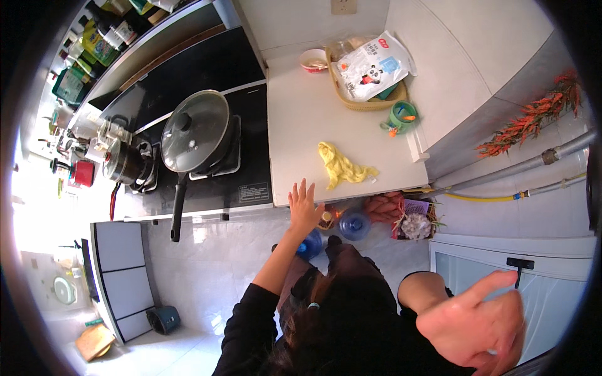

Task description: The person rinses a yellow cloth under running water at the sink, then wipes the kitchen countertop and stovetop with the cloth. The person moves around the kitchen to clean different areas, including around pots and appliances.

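My left hand is over the front edge of the pale countertop, its fingers spread and nothing seen in them. I cannot tell whether it touches the edge. Nearest to it on the counter lies a crumpled yellow cloth. Raised close to the camera at lower right, my right hand has one finger extended and the others curled. Its palm side is hidden. To the left, a frying pan with a glass lid sits on the black gas stove, its handle jutting past the front edge.
A yellow basket with a panda-printed bag, a red-and-white bowl and a green cup stand farther back. A lidded pot is on the left burner. Water jugs and garlic are below the counter.
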